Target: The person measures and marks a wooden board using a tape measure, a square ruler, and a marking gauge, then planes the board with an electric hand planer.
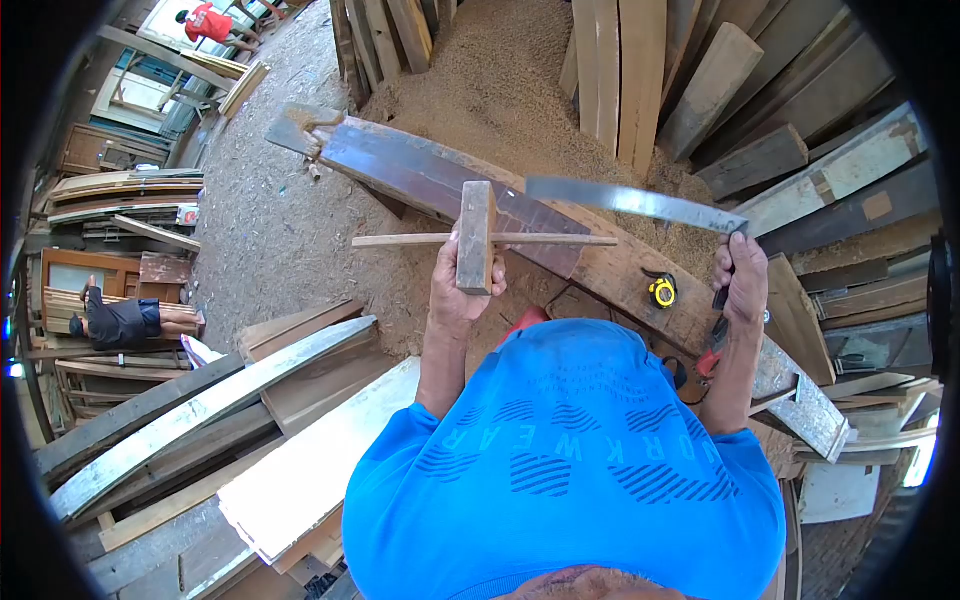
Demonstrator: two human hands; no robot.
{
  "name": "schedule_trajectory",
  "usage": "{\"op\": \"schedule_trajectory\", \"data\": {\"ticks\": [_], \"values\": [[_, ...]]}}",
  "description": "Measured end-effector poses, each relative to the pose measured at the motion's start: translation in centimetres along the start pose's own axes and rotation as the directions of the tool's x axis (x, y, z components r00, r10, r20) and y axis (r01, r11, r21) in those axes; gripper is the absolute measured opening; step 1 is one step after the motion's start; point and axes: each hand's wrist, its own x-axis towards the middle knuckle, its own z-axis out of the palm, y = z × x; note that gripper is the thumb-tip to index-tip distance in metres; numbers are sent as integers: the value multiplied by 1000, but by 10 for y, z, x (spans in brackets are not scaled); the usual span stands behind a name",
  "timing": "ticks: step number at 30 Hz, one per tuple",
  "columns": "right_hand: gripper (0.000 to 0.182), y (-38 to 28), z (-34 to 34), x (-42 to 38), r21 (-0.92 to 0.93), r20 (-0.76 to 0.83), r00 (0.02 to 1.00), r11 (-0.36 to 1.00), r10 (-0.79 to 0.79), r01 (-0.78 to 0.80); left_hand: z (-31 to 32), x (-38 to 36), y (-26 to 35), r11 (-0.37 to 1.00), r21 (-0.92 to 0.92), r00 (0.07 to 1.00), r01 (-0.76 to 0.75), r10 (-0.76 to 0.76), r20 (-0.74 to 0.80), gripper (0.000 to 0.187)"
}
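My left hand (468,270) is closed around a wooden block (476,225) crossed by a long thin stick (560,240). It looks like a marking gauge. Out to the right, my right hand (741,275) grips what appears to be a try square (635,200), its shiny metal blade reaching left across the bench and its dark stock partly hidden by my fingers. Between the hands, a yellow and black tape measure (662,291) lies on the long wooden bench (620,285). A dark brown board (430,180) rests along the bench's far part.
Sawdust (500,90) covers the ground beyond the bench. Timber planks (640,80) lean at the upper right, and stacked boards (310,440) lie at lower left. A red-handled object (709,362) is near my right forearm. Two people (208,24) are at the far left.
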Motion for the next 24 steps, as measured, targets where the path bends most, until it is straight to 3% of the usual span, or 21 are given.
{"op": "schedule_trajectory", "data": {"ticks": [6,24], "values": [[25,8,6,-12,42,84,988,990,128,-132,2,4,-2,1000,0,1000,15,-15,-4,55],[27,23,19,-4,69,113,977,979,182,-190,4,3,-3,1000,-2,1000,15,-15,-25,53]]}}
